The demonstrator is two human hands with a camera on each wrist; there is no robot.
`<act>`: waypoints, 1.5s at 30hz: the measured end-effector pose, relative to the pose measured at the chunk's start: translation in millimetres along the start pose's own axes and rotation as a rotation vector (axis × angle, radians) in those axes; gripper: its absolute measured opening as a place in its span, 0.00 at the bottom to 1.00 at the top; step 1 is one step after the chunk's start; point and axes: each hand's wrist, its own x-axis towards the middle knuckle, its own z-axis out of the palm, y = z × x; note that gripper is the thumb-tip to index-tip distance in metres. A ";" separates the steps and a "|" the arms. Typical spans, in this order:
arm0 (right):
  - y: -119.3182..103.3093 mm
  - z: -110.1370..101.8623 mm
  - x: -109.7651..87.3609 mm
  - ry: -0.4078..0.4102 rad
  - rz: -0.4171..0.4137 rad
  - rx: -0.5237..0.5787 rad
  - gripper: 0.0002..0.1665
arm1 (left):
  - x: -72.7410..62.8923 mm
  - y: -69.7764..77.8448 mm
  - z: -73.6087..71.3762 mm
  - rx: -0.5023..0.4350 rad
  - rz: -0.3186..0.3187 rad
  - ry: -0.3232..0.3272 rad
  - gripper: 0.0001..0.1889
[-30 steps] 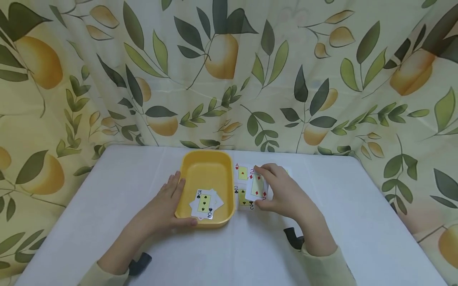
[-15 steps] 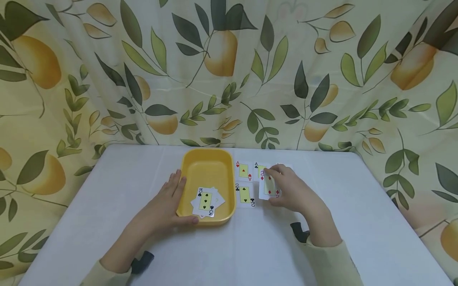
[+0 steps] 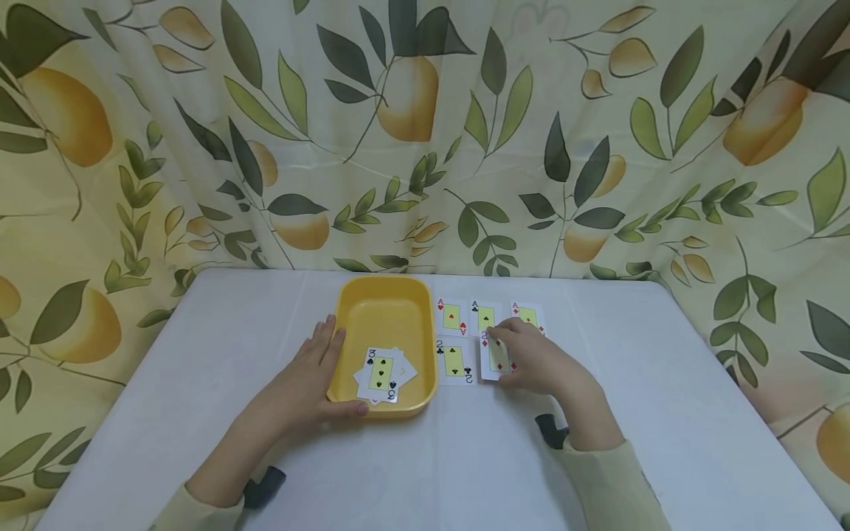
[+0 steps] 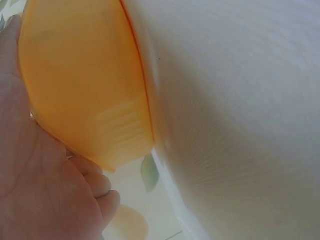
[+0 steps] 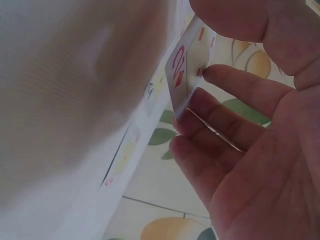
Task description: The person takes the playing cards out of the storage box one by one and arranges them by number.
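Left hand (image 3: 308,376): we see it spread against the tray (image 3: 384,313).
Right hand (image 3: 536,360): we see it pinching the red two (image 3: 495,359).
Red two: just right of the black two (image 3: 454,361); whether touching the cloth (image 3: 425,472), we cannot tell.

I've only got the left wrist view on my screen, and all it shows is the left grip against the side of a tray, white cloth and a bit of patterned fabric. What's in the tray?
Observer: In the tray there's a face-up black three lying on top of other cards.
Operator: Okay. Is anything being held on the other side?
Observer: Yes, the right grip holds a two of diamonds.
Operator: Any aces out beside the tray?
Observer: Yes, three aces lie face up in a row to its right.
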 end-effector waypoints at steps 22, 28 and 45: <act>5.1 10.4 3.1 -0.077 -0.007 -0.038 0.43 | -0.2 0.6 -1.4 -0.008 -0.003 -0.006 0.69; 3.5 9.9 1.7 -0.088 0.013 -0.031 0.43 | 0.4 0.5 -0.9 -0.008 -0.007 -0.010 0.69; -30.7 -10.4 -10.0 0.036 -0.094 0.010 0.49 | 0.6 -1.7 1.2 0.002 -0.009 -0.008 0.70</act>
